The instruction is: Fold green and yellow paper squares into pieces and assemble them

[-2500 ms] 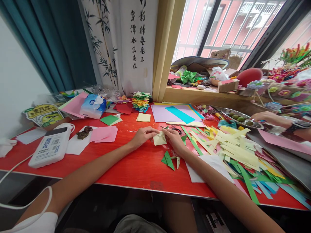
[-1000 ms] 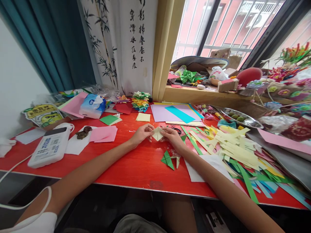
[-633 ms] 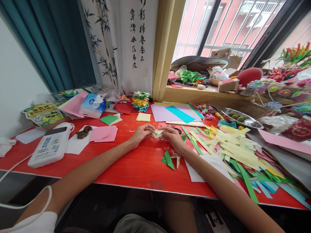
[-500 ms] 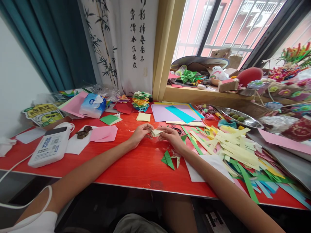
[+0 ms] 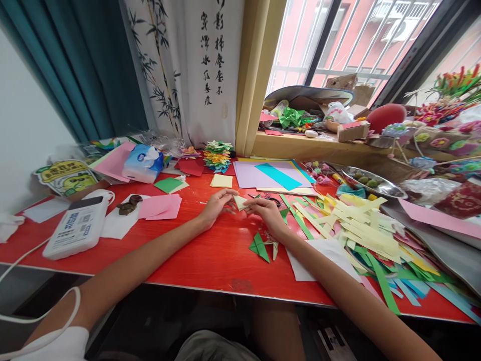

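A small pale-yellow folded paper [image 5: 240, 202] is held up between my two hands, above the red table [image 5: 188, 260]. My left hand [image 5: 219, 208] pinches its left side with thumb and fingers. My right hand [image 5: 266, 213] grips its right edge between fingertips. Just below my right hand lie a green folded paper piece [image 5: 259, 247] and a pale folded piece [image 5: 275, 248]. Behind the hands sits a stack of pale-yellow paper squares [image 5: 221, 181]. Black-handled scissors [image 5: 275, 201] lie partly hidden behind my right hand.
Many cut paper strips [image 5: 368, 230] spread over the right side, near a metal bowl [image 5: 374, 183]. A white power bank-like box [image 5: 77, 228], pink paper [image 5: 161, 206] and a tissue pack [image 5: 143, 163] lie left. A stacked folded-paper piece [image 5: 217, 157] stands at the back.
The folded paper has turned between my fingers and now shows as a small triangle-like shape. My fingers have shifted slightly; the things on the table look unmoved.
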Available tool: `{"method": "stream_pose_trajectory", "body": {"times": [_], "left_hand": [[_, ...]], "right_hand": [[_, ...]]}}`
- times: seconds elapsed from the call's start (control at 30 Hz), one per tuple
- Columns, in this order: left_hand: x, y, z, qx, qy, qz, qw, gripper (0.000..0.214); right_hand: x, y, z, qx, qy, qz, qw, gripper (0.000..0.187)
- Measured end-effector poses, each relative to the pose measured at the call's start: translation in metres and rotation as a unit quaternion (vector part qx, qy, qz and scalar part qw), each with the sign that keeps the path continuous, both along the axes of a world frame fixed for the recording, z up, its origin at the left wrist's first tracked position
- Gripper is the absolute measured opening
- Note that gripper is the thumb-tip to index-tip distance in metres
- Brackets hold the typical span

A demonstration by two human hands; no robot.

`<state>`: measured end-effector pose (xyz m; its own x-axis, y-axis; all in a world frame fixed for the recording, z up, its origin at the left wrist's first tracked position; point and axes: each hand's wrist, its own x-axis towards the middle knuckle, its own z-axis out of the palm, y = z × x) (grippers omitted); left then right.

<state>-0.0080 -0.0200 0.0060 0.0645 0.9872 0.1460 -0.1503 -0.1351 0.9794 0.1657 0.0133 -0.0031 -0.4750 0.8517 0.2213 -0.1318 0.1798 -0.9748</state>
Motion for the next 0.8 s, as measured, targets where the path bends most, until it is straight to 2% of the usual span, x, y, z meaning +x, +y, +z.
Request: {"method": "stream_pose_trajectory", "body": {"times": [0.13, 0.27, 0.43, 0.63, 0.73, 0.8], "left_hand": [[0.003, 0.001, -0.001, -0.006, 0.05, -0.008, 0.999, 0.036], [0.006, 0.001, -0.004, 0.024, 0.121, -0.019, 0.992, 0.053], [0.006, -0.005, -0.001, 0.094, 0.19, 0.038, 0.977, 0.048], [0.008, -0.013, 0.004, 0.139, 0.228, 0.046, 0.963, 0.043], [0.009, -0.012, 0.003, 0.146, 0.224, 0.065, 0.961, 0.043], [0.009, -0.01, 0.002, 0.144, 0.232, 0.063, 0.96, 0.041]], "right_hand": [[0.001, -0.002, 0.004, 0.004, -0.011, -0.006, 1.0, 0.019], [-0.001, -0.005, 0.008, -0.005, -0.026, -0.002, 1.0, 0.013], [-0.005, -0.007, 0.007, -0.015, -0.006, -0.004, 1.0, 0.02], [-0.002, -0.009, 0.009, 0.087, -0.111, 0.049, 0.989, 0.024], [-0.001, -0.009, 0.009, 0.111, -0.157, 0.088, 0.977, 0.023], [-0.002, -0.009, 0.009, 0.11, -0.162, 0.081, 0.977, 0.023]]}}
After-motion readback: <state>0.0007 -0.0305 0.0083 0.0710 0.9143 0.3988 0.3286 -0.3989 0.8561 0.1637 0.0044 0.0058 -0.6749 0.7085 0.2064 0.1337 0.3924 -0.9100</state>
